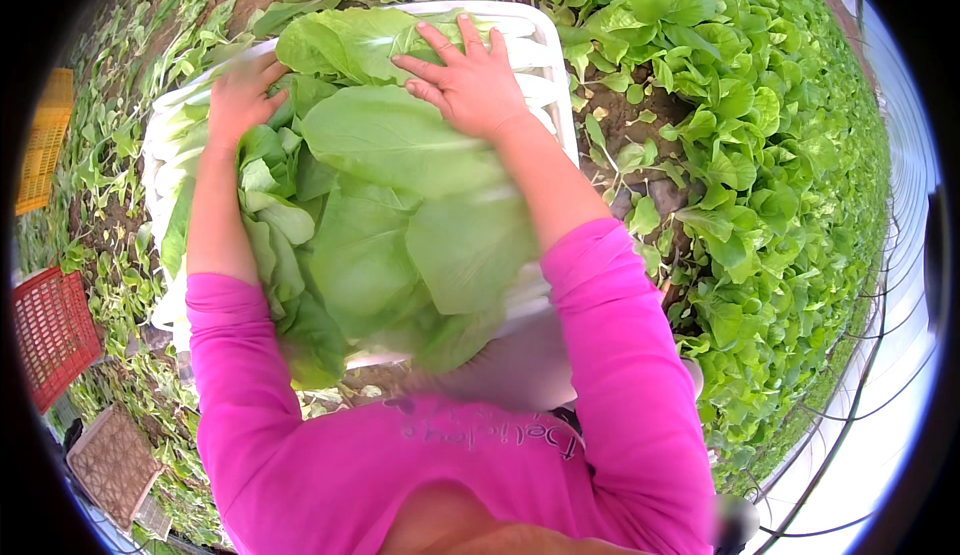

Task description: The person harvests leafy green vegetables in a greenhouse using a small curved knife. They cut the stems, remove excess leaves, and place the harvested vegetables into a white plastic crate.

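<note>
A white plastic crate (566,105) in front of me is heaped with leafy greens (385,140). Their pale stalks point toward the crate's sides, and the broad green leaves overlap in the middle. My right hand (468,83) lies on the leaves at the far right with its fingers spread, holding nothing. At the far left, my left hand (242,97) rests on the greens near the stalks. Its thumb stands apart from the fingers, and the fingertips are partly lost among leaves. Leaves at the near side are blurred, and they cover much of the crate's near edge.
A dense bed of growing greens (770,175) runs along the right, beside a pale plastic wall (890,355). To the left are a yellow crate (45,145), a red crate (55,335) and a brown crate (115,463). Loose leaves litter the soil.
</note>
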The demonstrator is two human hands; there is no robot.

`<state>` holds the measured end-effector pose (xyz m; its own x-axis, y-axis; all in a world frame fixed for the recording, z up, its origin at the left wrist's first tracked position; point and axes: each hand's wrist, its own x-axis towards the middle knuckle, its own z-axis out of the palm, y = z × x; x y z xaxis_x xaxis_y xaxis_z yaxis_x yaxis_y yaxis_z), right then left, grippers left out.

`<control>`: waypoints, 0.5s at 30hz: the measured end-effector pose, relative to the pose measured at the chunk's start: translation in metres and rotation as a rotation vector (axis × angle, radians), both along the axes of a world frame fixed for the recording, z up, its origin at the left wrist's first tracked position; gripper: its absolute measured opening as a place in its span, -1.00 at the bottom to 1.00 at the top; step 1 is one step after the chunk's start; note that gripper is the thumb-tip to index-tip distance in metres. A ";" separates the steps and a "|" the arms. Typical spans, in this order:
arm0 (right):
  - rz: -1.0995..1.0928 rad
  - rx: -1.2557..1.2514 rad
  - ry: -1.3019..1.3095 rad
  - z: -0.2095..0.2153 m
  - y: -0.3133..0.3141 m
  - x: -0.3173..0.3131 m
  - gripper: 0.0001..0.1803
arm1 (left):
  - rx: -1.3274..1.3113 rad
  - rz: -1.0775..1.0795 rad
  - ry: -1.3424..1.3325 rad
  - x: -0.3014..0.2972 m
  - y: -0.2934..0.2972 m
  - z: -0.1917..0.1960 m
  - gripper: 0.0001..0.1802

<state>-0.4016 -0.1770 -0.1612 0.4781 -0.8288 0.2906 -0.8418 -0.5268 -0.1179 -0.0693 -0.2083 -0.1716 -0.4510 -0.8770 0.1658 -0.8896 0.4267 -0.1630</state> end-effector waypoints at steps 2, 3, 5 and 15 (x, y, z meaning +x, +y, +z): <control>-0.010 0.046 0.047 -0.009 0.008 -0.001 -0.48 | 0.033 0.011 0.033 -0.011 0.009 0.006 -0.58; -0.003 0.050 0.060 -0.008 0.007 0.001 -0.47 | 0.021 0.015 0.025 -0.008 0.009 0.007 -0.58; 0.005 0.044 0.069 -0.007 0.003 0.003 -0.47 | 0.113 0.097 0.053 -0.008 0.012 0.008 -0.53; -0.054 0.098 0.102 0.007 -0.002 0.001 -0.50 | -0.002 0.019 0.431 0.014 -0.015 0.004 -0.58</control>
